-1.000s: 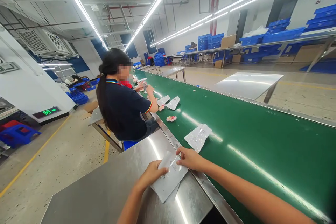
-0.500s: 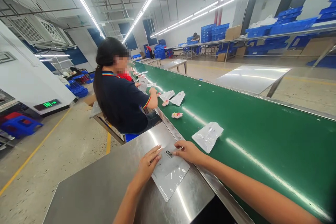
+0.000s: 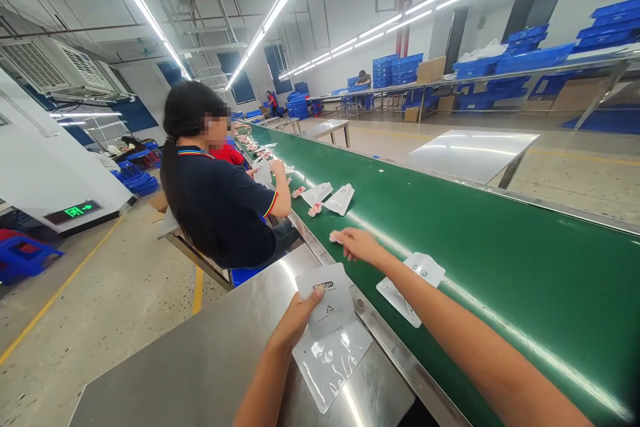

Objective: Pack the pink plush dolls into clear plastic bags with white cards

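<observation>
Careful: your left hand (image 3: 295,313) pinches white pouch (image 3: 327,330) by left edge only, pouch lying on steel table (image 3: 200,360) near belt-side edge. Right hand (image 3: 357,243) open, fingers spread over small pink piece (image 3: 334,237) at near edge of green belt (image 3: 475,247); grip not closed. Risk, as judged: piece rides past fingers; forearm brushes second pouch (image 3: 415,277) on belt; one-edge pinch lets pouch slip.

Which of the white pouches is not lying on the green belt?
The pouch on the steel table, held by the left hand. The others lie on the belt.
</observation>
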The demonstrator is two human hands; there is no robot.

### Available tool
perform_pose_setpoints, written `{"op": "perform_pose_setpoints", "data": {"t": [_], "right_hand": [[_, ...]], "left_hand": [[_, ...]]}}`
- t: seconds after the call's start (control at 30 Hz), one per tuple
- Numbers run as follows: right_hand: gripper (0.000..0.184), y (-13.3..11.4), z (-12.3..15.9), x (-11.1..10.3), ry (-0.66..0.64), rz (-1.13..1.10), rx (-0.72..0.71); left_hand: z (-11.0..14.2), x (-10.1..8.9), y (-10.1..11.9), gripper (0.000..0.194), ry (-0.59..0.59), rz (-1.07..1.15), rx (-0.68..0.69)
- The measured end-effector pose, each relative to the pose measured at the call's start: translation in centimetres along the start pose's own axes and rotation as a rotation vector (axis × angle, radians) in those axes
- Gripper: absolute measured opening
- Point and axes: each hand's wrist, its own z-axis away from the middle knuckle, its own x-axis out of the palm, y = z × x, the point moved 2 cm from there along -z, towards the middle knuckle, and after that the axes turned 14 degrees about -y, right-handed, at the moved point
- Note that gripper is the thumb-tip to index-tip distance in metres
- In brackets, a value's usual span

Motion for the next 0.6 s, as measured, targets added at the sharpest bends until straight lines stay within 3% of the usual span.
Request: {"op": "perform_pose_setpoints", "data": {"t": [0.1, 0.2, 0.33, 0.5, 0.6], "right_hand": [[0.041, 2.9, -3.1, -1.5, 0.137, -0.047, 0.221], [0.030, 3.8, -4.6, -0.8, 0.133, -0.064, 0.211], [0.018, 1.7, -3.7, 0.3, 0.171, -0.060, 0.042], [0.031, -2.1, 1.2, -1.4, 0.046, -0.228, -0.342], [0.035, -3.1, 4.3, -2.2, -0.043, -0.194, -0.371]], "left_hand": [[-1.0, 0.4, -1.2, 0.041, 0.097, 0.086, 0.060], [-1.4, 0.8, -1.4, 0.038, 0.110, 0.055, 0.112], [-1.8, 0.9, -0.9, 0.041, 0.019, -0.030, 0.103], [-1.9, 0.1, -0.9, 0.034, 0.108, -0.216, 0.095], [-1.9, 0.4, -1.0, 0.034, 0.115, -0.275, 0.081]]}}
